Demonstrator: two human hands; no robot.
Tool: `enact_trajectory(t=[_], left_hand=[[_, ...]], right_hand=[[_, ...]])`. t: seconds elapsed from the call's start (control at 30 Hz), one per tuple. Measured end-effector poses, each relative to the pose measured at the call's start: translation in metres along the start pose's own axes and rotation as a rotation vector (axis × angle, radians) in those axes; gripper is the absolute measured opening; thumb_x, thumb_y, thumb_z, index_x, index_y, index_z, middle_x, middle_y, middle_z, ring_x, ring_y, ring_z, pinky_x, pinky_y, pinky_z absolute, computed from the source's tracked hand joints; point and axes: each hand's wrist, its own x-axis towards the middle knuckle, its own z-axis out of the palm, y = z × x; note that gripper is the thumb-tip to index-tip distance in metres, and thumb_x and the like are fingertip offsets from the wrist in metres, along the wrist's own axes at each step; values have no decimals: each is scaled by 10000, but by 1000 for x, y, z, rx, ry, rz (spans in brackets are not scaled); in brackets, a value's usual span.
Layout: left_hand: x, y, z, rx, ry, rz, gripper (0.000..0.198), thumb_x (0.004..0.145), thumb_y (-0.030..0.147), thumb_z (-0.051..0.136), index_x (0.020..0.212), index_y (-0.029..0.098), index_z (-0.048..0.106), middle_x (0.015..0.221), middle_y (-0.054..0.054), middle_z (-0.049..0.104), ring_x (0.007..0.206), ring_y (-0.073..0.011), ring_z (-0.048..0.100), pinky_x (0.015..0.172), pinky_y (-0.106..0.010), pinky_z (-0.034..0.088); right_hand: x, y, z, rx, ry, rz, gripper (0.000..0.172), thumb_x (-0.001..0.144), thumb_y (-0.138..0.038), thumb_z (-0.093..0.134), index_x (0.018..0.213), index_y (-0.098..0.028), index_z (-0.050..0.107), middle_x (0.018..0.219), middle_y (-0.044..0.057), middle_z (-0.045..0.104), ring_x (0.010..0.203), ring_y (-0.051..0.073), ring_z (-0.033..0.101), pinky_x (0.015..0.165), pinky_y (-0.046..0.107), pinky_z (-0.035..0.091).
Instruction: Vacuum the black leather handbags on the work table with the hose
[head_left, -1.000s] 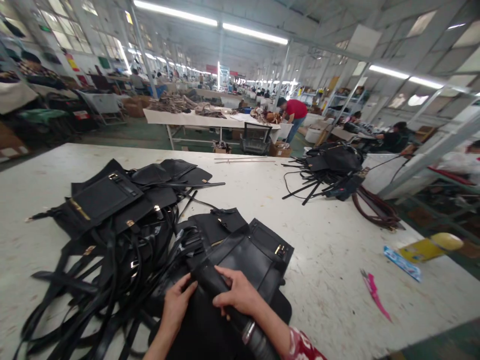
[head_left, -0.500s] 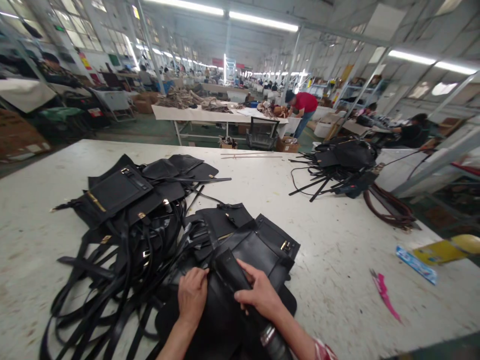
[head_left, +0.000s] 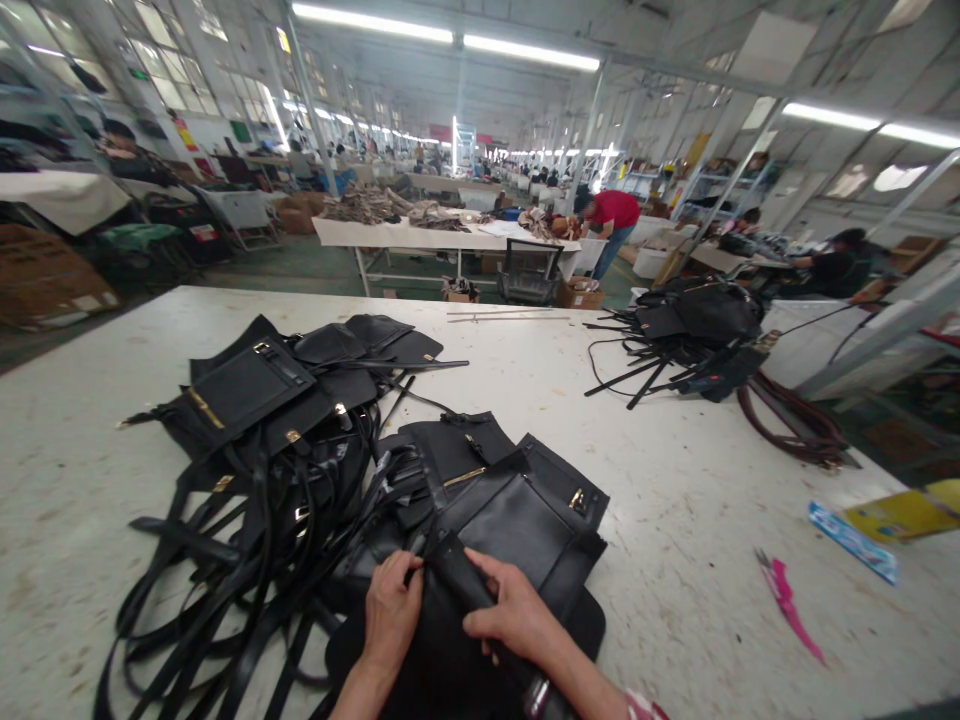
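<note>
The left hand (head_left: 394, 612) has its fingers (head_left: 411, 572) clenched on the upper end of a black leather strap (head_left: 457, 575). The right hand (head_left: 510, 618) grasps the same strap just beside them, with its fingers curled across it. The strap lies slantwise on a black bag panel (head_left: 525, 520), which rests on the desk (head_left: 675, 480) under and beyond the fingers. Judged from this grip, the step is best done with both sets of fingers close together, the strap held flat against the panel and kept from twisting. Left of the fingers, touching the panel, lies a tangled heap of black panels and straps (head_left: 255, 440); its loose loops could snag a wrist. Right of the fingers the desk surface is open as far as a pink tool (head_left: 787, 600) and a blue packet (head_left: 851, 540), both well apart. The desk edge runs near the right forearm, so room for moving lies forward and to the right.
</note>
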Motion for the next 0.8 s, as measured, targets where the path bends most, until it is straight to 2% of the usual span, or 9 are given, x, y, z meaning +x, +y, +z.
enact_trajectory(t=[0.13, 0.2, 0.33, 0.47, 0.6, 0.67, 0.7, 0.73, 0.8], left_hand=[[9, 10, -9, -65, -131, -244, 293, 732, 361, 507, 976, 206, 557, 904, -51, 662, 854, -218, 614, 725, -303, 455], [17, 18, -15, -101, -232, -324, 332, 723, 383, 515, 988, 192, 577, 893, -48, 677, 853, -229, 618, 706, -293, 452], [50, 42, -35, -297, -330, -145, 315, 770, 410, 455, 743, 155, 638, 754, -14, 674, 748, -202, 598, 664, -267, 436], [121, 62, -85, -218, -133, 61, 372, 771, 456, 453, 680, 134, 615, 677, 7, 621, 677, -155, 554, 623, -248, 415], [222, 55, -179, 315, 320, 9, 545, 750, 555, 408, 631, 49, 574, 652, -10, 555, 756, -176, 562, 676, -289, 382], [268, 45, -228, 385, 429, -28, 613, 815, 498, 323, 846, -68, 558, 881, -99, 547, 996, -307, 491, 768, -449, 322], [285, 41, -247, 475, 474, -10, 605, 812, 485, 344, 1007, -62, 513, 1004, -130, 516, 1059, -369, 437, 777, -522, 295], [297, 37, -261, 513, 576, -18, 611, 780, 489, 418, 1143, -1, 454, 1126, -156, 467, 1097, -415, 391, 801, -570, 282], [304, 35, -261, 558, 576, 25, 635, 766, 445, 466, 1273, 85, 335, 1232, -162, 390, 1142, -454, 334, 835, -618, 250]], right_hand=[[13, -3, 5, -31, 117, -58, 798, 545, -110, 589, 1308, -191, 368, 726, -19, 634, 380, 81, 478, 350, 194, 394], [15, -9, 5, -15, 199, -154, 773, 562, -111, 577, 1305, -181, 374, 770, -5, 643, 406, 77, 479, 368, 190, 400], [-8, -25, -17, 62, 276, -179, 770, 625, -177, 588, 1340, -164, 302, 765, 9, 649, 418, 92, 483, 378, 208, 420], [-48, -35, -59, 29, 467, -136, 799, 651, -277, 636, 1352, -170, 269, 698, -2, 643, 417, 117, 493, 403, 246, 447], [-79, -26, -89, -3, 603, -112, 826, 658, -348, 654, 1361, -177, 255, 544, -44, 581, 428, 149, 507, 422, 272, 457], [-87, -16, -94, -4, 636, -107, 832, 660, -357, 658, 1363, -184, 248, 533, -48, 571, 446, 158, 516, 431, 277, 458], [-89, -11, -95, 0, 639, -107, 829, 663, -356, 658, 1363, -188, 247, 538, -48, 573, 456, 159, 519, 440, 277, 461], [-90, -7, -94, 9, 637, -105, 829, 663, -352, 660, 1363, -190, 246, 544, -47, 576, 461, 157, 519, 446, 275, 461], [-88, 0, -90, 33, 625, -89, 837, 656, -338, 664, 1363, -180, 244, 554, -45, 582, 453, 148, 510, 441, 267, 454]])
